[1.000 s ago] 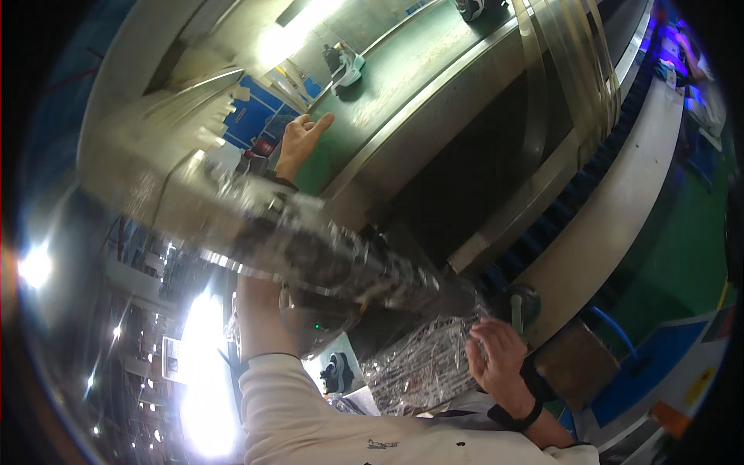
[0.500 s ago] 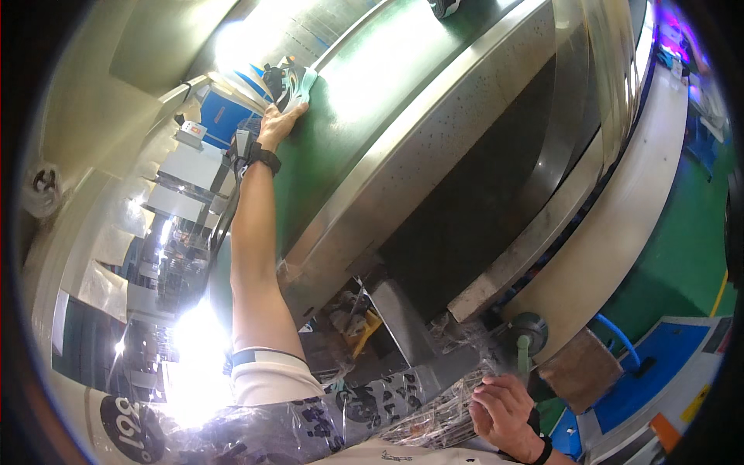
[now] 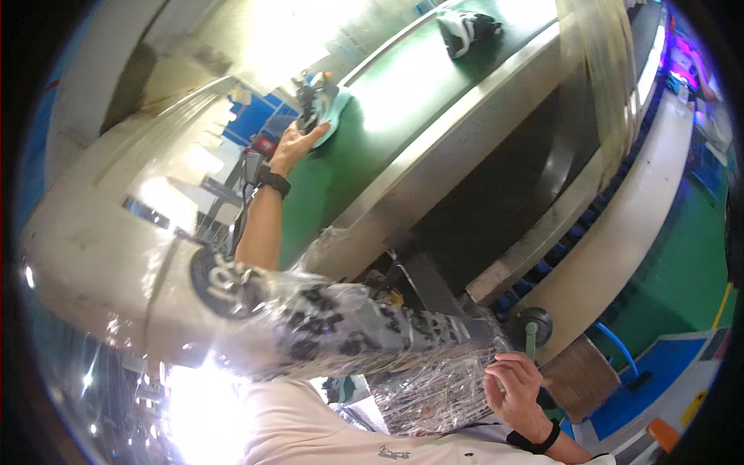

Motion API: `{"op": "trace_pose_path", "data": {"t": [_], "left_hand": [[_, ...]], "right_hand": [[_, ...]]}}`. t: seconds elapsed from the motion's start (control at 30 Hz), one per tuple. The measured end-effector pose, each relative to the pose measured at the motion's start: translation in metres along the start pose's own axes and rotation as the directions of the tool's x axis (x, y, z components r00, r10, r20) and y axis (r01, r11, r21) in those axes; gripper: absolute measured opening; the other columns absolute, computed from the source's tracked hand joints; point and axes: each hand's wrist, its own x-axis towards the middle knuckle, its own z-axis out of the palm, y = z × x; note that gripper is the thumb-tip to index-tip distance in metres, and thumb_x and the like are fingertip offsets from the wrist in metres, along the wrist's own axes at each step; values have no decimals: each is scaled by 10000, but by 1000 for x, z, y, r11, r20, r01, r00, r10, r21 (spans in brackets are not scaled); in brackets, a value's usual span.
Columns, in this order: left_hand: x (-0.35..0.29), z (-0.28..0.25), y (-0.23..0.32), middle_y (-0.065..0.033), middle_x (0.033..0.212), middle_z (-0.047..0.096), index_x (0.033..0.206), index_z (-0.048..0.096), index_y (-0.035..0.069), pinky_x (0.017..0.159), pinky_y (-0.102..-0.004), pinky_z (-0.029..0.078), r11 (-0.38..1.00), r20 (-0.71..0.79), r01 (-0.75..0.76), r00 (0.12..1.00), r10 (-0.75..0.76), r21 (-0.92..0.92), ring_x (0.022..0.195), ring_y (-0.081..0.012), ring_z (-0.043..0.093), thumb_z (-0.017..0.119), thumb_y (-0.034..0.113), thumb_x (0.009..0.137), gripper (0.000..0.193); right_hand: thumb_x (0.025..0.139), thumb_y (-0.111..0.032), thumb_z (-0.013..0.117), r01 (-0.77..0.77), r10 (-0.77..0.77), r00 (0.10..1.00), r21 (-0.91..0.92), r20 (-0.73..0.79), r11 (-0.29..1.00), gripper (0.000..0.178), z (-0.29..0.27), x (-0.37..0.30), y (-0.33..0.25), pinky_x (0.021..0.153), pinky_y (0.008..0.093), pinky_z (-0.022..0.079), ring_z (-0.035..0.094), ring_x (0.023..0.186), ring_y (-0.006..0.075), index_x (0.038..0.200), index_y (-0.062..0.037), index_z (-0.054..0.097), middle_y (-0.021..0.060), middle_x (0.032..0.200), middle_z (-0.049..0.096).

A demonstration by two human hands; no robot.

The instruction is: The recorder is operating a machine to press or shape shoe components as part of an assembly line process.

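Across the green conveyor belt reaches my left hand (image 3: 291, 147), closed on a sneaker (image 3: 329, 116) with a pale mint sole. The sneaker is near the belt's far-left edge, its dark upper turned to the left. A black wristband and a small dark device are at that wrist. Low on the right, my right hand (image 3: 515, 387) has its fingers loosely curled, and nothing shows in them. It is beside the end of a machine arm (image 3: 364, 318) wrapped in clear plastic film, which covers part of my left forearm.
A black and white sneaker (image 3: 465, 32) lies farther up the green belt (image 3: 411, 101). Beside the belt runs a metal rail (image 3: 457, 132), then a curved pale conveyor edge (image 3: 620, 232). A dark round knob (image 3: 533, 325) sits near my right hand, above a brown block (image 3: 577, 380).
The view has shifted, and the wrapped machine arm now crosses higher over my left forearm. The black and white sneaker has come further into view. My left hand still holds its sneaker.
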Motion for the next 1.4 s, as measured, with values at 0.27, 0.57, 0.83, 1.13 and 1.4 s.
{"op": "trace_pose_path", "data": {"t": [0.27, 0.57, 0.83, 1.13, 1.4], "left_hand": [[22, -15, -17, -342, 1302, 536, 1315, 398, -207, 1020, -401, 440, 992, 93, 101, 990, -108, 69, 1231, -373, 555, 811, 580, 631, 1122], [-232, -54, -91, -253, 1170, 626, 1300, 470, -64, 946, -421, 468, 836, -193, -541, 814, 547, 86, 1048, -367, 628, 818, 327, 693, 802], [-496, -35, 23, -153, 1114, 660, 1266, 504, -13, 867, -349, 522, 975, -130, -134, 985, 111, -179, 962, -196, 653, 893, 181, 636, 765], [-530, 105, -38, -204, 1315, 553, 1341, 499, 54, 1033, -479, 444, 840, 124, -493, 841, 527, -227, 1246, -377, 513, 882, 290, 608, 860], [-519, 124, -78, -128, 1276, 597, 1266, 580, 54, 969, -460, 483, 667, -71, -638, 741, 668, -385, 1174, -354, 556, 874, 421, 601, 814]], "right_hand": [[674, 0, 734, -7, 10, 995, 35, -95, 999, 247, 6, -2, -1, 710, 387, 550, 660, 806, 306, 893, -40, 628, 97, 813, 644], [699, 11, 728, 91, -80, 986, 67, -145, 994, 212, 8, -12, 0, 690, 396, 537, 653, 798, 330, 880, -33, 626, 120, 828, 653], [821, -201, 771, 88, -74, 990, 108, -124, 990, 346, 10, -18, -3, 779, 376, 537, 676, 872, 321, 1090, -28, 637, 122, 946, 695], [701, -406, 867, -196, 24, 955, 567, 297, 800, 995, 25, -49, -66, 1046, 351, 404, 566, 1199, 246, 1455, -10, 353, 176, 1274, 608], [658, -203, 856, -77, 85, 839, -36, 538, 996, 908, 12, -23, -159, 971, 409, 491, 642, 1089, 313, 1431, -61, 399, 187, 1227, 633]]}}
